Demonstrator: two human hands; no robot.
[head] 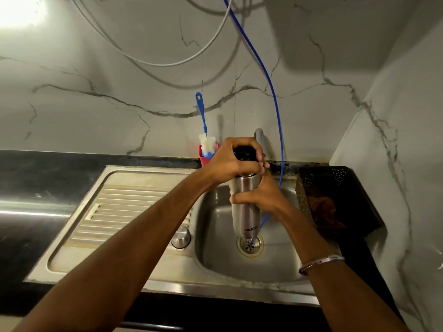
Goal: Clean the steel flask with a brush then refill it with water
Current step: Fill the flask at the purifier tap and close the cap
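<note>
i hold the flask (244,207) upright over the sink (215,267) at centre frame, right hand (261,197) gripping its body, left hand (230,161) wrapped round the cap (244,153); i should steady the body and twist only the cap.

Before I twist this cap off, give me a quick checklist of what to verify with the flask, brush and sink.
1. Left hand grips the black cap: ok.
2. Right hand holds the steel flask body: ok.
3. Flask upright over the sink basin: ok.
4. Brush within reach, standing in the red holder behind the sink: ok.
5. Drain free: not ok, the blue tube ends in it.
6. Cap loosened: cannot tell.
</note>
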